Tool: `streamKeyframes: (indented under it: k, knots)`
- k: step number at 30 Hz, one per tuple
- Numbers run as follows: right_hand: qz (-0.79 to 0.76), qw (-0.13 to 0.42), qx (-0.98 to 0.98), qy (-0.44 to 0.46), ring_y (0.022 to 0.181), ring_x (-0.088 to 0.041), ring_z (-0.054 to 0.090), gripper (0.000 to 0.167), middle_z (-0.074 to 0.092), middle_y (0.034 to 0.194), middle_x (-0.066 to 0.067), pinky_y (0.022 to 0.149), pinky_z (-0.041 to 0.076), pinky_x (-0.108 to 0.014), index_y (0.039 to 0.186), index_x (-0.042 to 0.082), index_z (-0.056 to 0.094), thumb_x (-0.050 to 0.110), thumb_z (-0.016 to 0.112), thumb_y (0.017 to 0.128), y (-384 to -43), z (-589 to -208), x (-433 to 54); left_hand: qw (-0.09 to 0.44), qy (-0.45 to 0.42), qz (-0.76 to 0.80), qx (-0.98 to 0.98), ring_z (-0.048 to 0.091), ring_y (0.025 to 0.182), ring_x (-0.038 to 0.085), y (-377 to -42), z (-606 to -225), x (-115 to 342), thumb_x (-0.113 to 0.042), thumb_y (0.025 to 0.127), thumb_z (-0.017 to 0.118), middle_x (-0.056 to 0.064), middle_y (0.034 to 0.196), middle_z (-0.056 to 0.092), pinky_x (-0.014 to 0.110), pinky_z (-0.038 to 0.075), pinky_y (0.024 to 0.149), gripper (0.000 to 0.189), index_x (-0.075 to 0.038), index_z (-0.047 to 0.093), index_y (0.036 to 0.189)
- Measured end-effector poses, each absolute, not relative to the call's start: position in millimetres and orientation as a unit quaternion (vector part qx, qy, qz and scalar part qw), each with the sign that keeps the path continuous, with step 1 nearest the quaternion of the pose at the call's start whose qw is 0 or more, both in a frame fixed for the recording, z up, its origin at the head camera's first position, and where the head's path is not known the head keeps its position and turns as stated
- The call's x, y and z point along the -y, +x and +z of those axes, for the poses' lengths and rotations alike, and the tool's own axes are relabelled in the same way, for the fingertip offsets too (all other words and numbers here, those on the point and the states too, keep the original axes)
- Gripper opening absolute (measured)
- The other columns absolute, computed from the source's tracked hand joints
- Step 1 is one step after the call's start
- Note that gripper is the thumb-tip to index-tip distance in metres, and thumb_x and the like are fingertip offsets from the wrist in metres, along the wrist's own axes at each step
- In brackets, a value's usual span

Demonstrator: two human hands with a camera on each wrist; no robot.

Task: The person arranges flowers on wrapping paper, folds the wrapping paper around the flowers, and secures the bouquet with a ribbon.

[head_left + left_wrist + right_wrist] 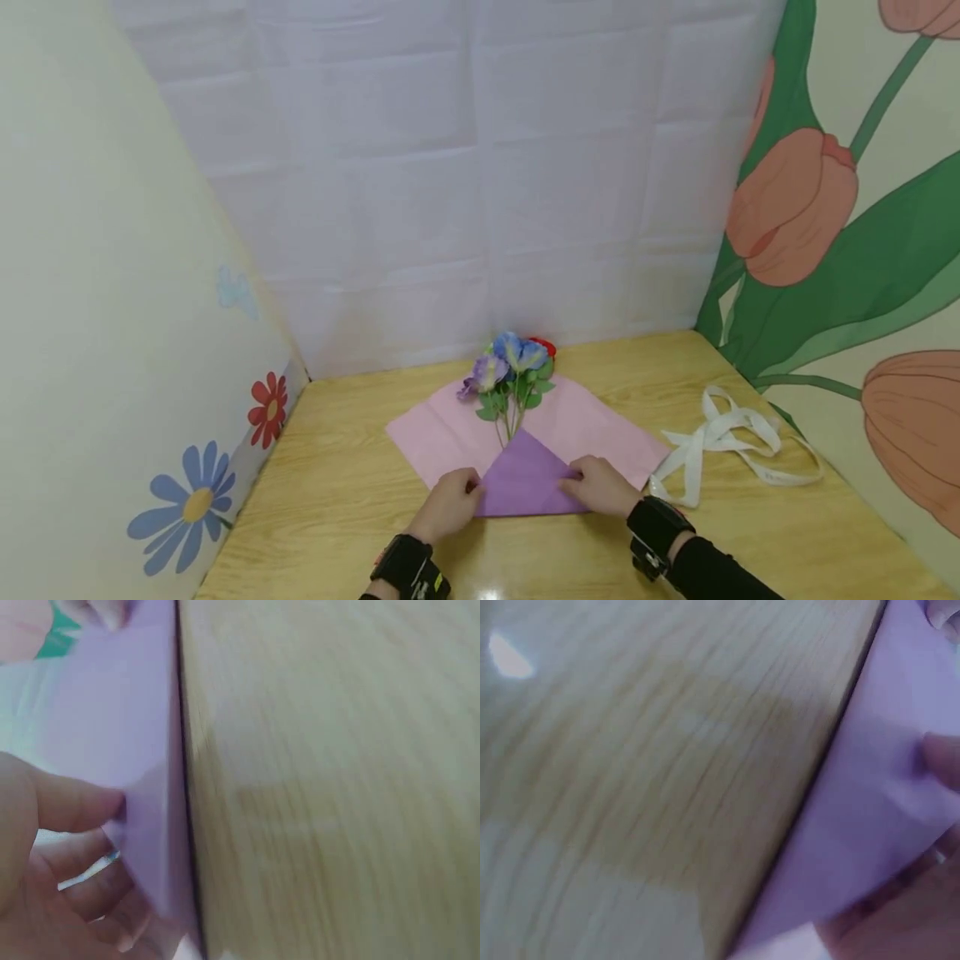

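Observation:
A sheet of wrapping paper, pink [603, 421] on its upper face, lies on the table with its near corner folded up into a purple flap [523, 479]. My left hand [448, 503] pinches the flap's left edge; in the left wrist view the thumb [82, 804] is on top and the fingers are underneath. On the opposite edge, my right hand [604, 486] pinches the same flap between thumb and fingers. A small bunch of artificial flowers [517, 354], blue, purple and red, lies on the paper. The flap covers its lower stems.
A white ribbon [701, 446] lies in loose loops to the right of the paper. The wooden table [322, 467] meets a white cloth backdrop [420, 208] behind and painted walls on both sides.

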State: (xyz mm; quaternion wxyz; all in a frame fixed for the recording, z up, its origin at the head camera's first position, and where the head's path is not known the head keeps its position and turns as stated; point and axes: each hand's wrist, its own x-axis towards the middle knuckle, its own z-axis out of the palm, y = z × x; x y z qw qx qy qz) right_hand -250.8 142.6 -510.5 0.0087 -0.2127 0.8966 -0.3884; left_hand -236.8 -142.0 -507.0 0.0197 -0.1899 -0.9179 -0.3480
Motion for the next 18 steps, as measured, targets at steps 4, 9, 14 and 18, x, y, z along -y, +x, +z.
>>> streamKeyframes:
  k: [4,9,14,18]
  knots:
    - [-0.343,-0.023,-0.928,-0.141,0.068,-0.02,0.056,0.022,0.059,0.075,-0.003,0.062,0.047,-0.038,0.085,0.004,0.063,0.021,0.077,0.083,-256.1,-520.3,-129.9,0.04,-0.128,-0.386,0.913,0.05,0.066,0.011,-245.8,-515.5,132.2,-0.001,0.087,0.065,-0.001,0.072,0.057,0.028,0.044,0.058,0.007,-0.004,0.062,0.082]
    - [-0.235,-0.095,-0.957,-0.141,0.087,-0.031,0.058,0.043,0.059,0.095,-0.011,0.073,0.05,-0.049,0.111,0.001,0.066,0.024,0.081,0.078,-250.7,-524.7,-119.1,0.091,-0.115,-0.319,0.936,0.053,0.069,0.022,-243.5,-523.3,116.0,0.004,0.083,0.063,0.005,0.079,0.054,0.036,0.045,0.059,0.014,-0.003,0.057,0.093]
    - [-0.119,-0.152,-0.948,-0.255,0.098,-0.031,0.054,0.03,0.056,0.102,-0.012,0.081,0.049,-0.048,0.103,0.004,0.068,0.023,0.079,0.082,-237.2,-519.9,-112.8,0.147,-0.168,-0.14,0.965,0.056,0.093,0.034,-235.5,-518.9,102.6,0.004,0.071,0.074,0.014,0.102,0.056,0.048,0.05,0.074,0.04,-0.003,0.061,0.107]
    - [-0.076,-0.096,-0.933,-0.339,0.136,-0.042,0.043,0.051,0.05,0.145,-0.023,0.108,0.04,-0.053,0.136,-0.002,0.059,0.031,0.062,0.098,-223.8,-521.9,-106.0,0.13,-0.231,-0.062,0.962,0.054,0.117,0.04,-227.0,-516.4,91.1,-0.002,0.073,0.073,0.022,0.124,0.058,0.052,0.049,0.095,0.05,0.006,0.063,0.121]
